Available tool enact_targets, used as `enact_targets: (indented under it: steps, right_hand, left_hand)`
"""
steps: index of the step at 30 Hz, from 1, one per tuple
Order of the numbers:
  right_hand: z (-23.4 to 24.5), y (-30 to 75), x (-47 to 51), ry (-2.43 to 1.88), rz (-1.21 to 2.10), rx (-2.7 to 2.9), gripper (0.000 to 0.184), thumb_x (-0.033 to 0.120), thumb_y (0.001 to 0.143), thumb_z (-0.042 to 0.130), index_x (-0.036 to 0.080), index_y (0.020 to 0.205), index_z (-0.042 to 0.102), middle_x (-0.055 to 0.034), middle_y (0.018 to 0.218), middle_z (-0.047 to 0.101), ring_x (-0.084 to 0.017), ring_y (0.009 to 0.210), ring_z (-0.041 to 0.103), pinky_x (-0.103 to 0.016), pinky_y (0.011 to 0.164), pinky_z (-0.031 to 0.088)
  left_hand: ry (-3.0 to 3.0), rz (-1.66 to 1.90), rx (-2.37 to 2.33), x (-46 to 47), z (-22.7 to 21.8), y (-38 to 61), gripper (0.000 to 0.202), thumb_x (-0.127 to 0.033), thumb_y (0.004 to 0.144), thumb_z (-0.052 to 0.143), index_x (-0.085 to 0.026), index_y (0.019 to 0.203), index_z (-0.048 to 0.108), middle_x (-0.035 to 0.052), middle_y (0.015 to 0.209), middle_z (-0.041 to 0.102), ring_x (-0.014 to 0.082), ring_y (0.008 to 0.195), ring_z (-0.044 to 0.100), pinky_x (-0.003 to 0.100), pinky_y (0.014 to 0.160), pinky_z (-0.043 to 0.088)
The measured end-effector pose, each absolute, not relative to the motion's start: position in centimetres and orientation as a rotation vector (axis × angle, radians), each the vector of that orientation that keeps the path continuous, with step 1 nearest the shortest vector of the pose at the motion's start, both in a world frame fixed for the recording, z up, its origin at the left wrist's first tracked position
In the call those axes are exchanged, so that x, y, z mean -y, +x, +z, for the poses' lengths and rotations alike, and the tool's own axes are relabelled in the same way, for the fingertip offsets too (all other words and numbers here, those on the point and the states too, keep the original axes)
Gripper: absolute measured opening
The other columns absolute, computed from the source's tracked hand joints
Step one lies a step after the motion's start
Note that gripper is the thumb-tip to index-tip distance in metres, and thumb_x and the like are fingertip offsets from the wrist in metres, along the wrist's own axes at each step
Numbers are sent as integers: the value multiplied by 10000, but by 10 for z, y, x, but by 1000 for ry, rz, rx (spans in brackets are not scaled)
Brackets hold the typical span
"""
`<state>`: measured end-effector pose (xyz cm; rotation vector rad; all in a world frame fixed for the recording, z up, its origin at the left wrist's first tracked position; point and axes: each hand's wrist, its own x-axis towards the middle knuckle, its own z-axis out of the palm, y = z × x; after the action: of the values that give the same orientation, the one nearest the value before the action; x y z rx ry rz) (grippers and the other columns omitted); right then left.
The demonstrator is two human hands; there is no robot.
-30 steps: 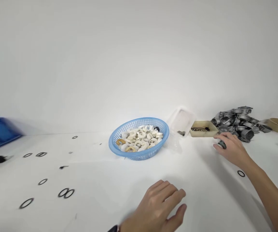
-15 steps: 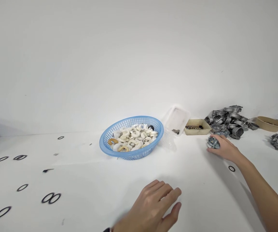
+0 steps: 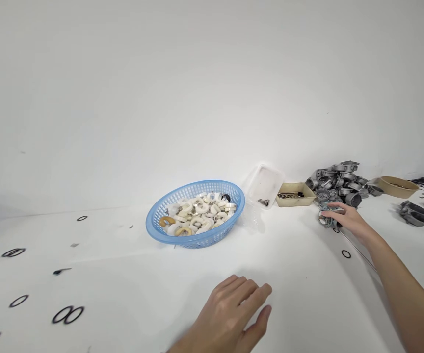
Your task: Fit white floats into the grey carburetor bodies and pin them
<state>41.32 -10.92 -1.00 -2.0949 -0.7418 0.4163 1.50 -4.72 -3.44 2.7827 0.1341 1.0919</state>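
My right hand reaches out to the right and its fingers close around a small grey metal casting at the foot of a heap of similar metal castings. My left hand rests palm down on the white table near the front, fingers stretched out and slightly apart, holding nothing. A blue plastic basket filled with several white and tan rings stands beyond the left hand.
A clear plastic tray and a small beige box sit between the basket and the heap. A tan bowl and more grey castings lie far right. Black O-rings are scattered on the left, one O-ring by my right wrist.
The view has swung to the right, so the blue crate at the left has left the picture. My right hand has taken hold of a metal casting near the heap. The left hand stays flat.
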Motion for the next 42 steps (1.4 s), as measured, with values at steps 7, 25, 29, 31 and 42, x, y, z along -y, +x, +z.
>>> enact_targets:
  steps: [7,25,29,31,42]
  right_hand:
    - [-2,355,93,-1730,784,825,632,559,682,815,224,1207,706,-121,1164,751,-294,1044,697,-340,794,565]
    - [-21,205,106,-1063,1918,860,519,650,833,740,202,1095,716,-16,938,649,-141,861,597,-218,724,484]
    - [-8,220,108,-1288,1603,1344,564,698,957,525,260,1289,648,-65,1213,656,-237,1156,587,-381,991,478]
    - [0,231,110,-1420,1298,1504,498,636,967,552,283,1312,619,-75,1281,641,-269,1231,559,-444,1054,447]
    - [0,230,117,-1368,752,2000,393,119,747,655,279,1102,599,-4,1016,650,-196,945,609,-338,846,502]
  left_hand:
    - [2785,1108,-240,47,-36,16,185,-170,985,490,-212,1153,557,19,815,705,190,649,668,322,624,566]
    - [2296,1091,-239,43,-29,17,552,-381,718,914,-214,1167,639,24,952,712,214,856,657,360,801,547]
    - [2252,1040,-324,42,-32,16,478,-350,698,915,-204,1090,685,24,923,696,213,844,637,356,781,540]
    - [2207,931,-415,40,-32,16,415,-334,677,922,-212,1014,713,13,874,681,207,814,624,339,735,534]
    - [2145,711,-608,34,-33,21,310,-255,646,912,-247,903,739,-45,780,663,177,780,613,277,680,472]
